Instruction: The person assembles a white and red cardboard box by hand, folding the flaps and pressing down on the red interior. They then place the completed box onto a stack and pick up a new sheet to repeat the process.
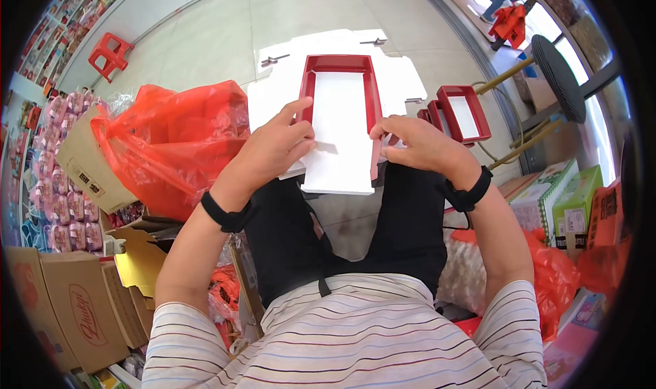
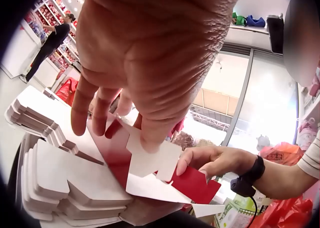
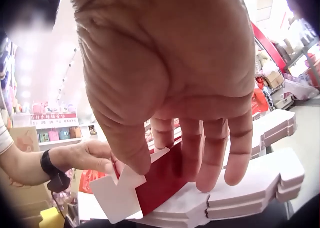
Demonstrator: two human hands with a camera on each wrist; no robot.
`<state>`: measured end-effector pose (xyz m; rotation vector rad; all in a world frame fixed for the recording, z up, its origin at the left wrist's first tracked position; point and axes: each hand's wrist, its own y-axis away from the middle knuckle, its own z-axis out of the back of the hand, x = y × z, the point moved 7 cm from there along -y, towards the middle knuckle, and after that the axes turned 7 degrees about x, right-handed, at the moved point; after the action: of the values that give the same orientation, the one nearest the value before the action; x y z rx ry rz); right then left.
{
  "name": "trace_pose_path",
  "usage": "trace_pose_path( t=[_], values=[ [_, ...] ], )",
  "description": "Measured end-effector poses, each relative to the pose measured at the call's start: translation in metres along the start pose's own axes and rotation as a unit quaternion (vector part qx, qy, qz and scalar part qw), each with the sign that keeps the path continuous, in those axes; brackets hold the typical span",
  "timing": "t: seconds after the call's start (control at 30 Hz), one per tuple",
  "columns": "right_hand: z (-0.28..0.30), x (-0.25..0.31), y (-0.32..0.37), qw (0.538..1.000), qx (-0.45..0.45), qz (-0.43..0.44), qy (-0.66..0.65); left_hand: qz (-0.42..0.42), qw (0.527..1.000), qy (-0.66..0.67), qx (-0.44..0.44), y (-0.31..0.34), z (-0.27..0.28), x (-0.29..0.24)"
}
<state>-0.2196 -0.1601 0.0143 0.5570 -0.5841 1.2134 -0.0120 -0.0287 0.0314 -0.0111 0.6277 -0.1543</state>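
A red-walled card box with a white inside (image 1: 338, 109) lies over the person's lap, its near end unfolded. At its left wall is the left hand (image 1: 270, 146), index finger stretched along the wall; in the left wrist view the thumb of the left hand (image 2: 145, 62) touches a white flap (image 2: 155, 158) and the other fingers hang fairly straight by the red wall. The right hand (image 1: 427, 143) pinches the right wall's near part between thumb and fingers. In the right wrist view the right hand (image 3: 170, 72) covers much of the red panel (image 3: 162, 183).
Stacked white card sheets (image 1: 277, 81) lie beneath the box. Smaller red boxes (image 1: 465, 115) stand at the right, by a round-seated stool (image 1: 557, 78). To the left are a red plastic bag (image 1: 184, 136) and cartons (image 1: 89, 314); a red stool (image 1: 111, 55) stands farther off.
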Motion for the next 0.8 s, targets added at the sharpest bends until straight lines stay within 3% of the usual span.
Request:
trace_pose_path(
  t=[0.23,0.4,0.6,0.8],
  values=[
    [-0.004,0.012,-0.006,0.995,-0.019,-0.087,0.051,-0.013,0.998,0.003,-0.055,-0.020,-0.018,0.010],
    [0.003,0.004,-0.003,0.989,-0.134,-0.060,0.034,0.016,0.995,0.041,-0.088,-0.024,-0.029,0.014],
    [-0.003,-0.008,-0.004,0.969,-0.230,-0.083,0.016,0.075,0.967,0.138,-0.199,-0.024,-0.026,0.015],
    [-0.009,0.001,-0.014,0.965,-0.233,-0.088,0.081,0.060,0.980,0.077,-0.172,-0.028,-0.029,-0.002]
  ],
)
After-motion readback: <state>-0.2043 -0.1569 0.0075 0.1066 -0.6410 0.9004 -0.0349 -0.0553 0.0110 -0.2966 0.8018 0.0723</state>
